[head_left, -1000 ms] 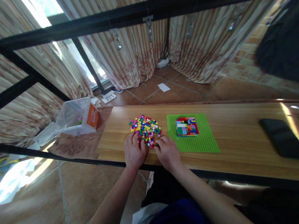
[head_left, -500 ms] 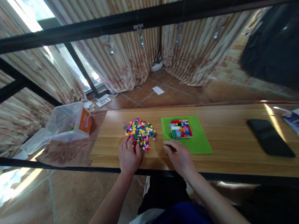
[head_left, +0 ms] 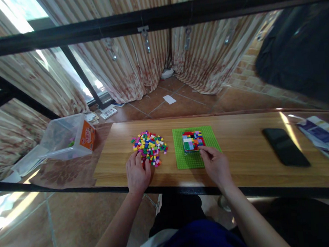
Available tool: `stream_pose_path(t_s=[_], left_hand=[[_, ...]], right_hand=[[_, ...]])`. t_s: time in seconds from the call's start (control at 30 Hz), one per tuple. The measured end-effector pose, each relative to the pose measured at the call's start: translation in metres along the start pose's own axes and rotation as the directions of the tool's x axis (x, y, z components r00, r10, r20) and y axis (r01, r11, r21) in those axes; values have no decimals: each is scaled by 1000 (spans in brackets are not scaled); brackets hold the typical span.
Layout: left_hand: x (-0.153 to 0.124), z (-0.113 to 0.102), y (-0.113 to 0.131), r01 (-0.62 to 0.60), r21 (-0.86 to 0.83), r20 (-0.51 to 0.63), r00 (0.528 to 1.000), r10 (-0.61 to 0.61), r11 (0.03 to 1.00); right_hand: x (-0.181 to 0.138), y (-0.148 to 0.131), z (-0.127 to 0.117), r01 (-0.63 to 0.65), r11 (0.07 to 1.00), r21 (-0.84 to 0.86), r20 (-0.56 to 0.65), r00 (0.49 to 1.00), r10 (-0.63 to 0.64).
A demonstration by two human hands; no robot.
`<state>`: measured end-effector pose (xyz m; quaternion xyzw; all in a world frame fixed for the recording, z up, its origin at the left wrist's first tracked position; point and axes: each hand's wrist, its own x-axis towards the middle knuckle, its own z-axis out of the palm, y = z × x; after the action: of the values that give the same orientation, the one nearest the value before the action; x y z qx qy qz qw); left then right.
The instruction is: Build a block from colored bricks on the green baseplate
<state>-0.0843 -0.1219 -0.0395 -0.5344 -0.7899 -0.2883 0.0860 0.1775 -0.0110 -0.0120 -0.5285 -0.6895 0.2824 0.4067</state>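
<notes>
A heap of small coloured bricks [head_left: 149,146] lies on the wooden table [head_left: 240,136]. My left hand [head_left: 138,174] rests flat at the heap's near edge, fingers spread and touching the nearest bricks. To the right lies a green baseplate [head_left: 191,161] bearing a square slab of mixed-colour bricks [head_left: 193,141]. My right hand [head_left: 216,166] is over the baseplate's near right corner. Its fingertips are pinched together right at the slab's near right corner. What they hold is too small to make out.
A black phone [head_left: 285,151] lies on the table to the right, with printed papers [head_left: 325,134] beyond it. A tipped clear plastic box [head_left: 67,136] with an orange label sits off the table's left end. Black frame bars [head_left: 155,18] cross overhead.
My right hand left the brick heap and moved right, pinched, to the slab on the baseplate. My left hand stayed at the heap. The view shifted slightly.
</notes>
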Motion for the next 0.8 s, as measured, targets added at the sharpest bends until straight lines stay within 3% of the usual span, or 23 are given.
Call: stream_pose_path(t_s=[0.37,0.8], left_hand=[[0,0,1,13,-4,8,1000,-13,1000],[1,-2,3,19,-15,15,1000,-18,1000]], right_hand=[[10,-9,17,-21,986,-165,-47,999,13],[11,-3,17,-2,998,-60,-64,998,-2]])
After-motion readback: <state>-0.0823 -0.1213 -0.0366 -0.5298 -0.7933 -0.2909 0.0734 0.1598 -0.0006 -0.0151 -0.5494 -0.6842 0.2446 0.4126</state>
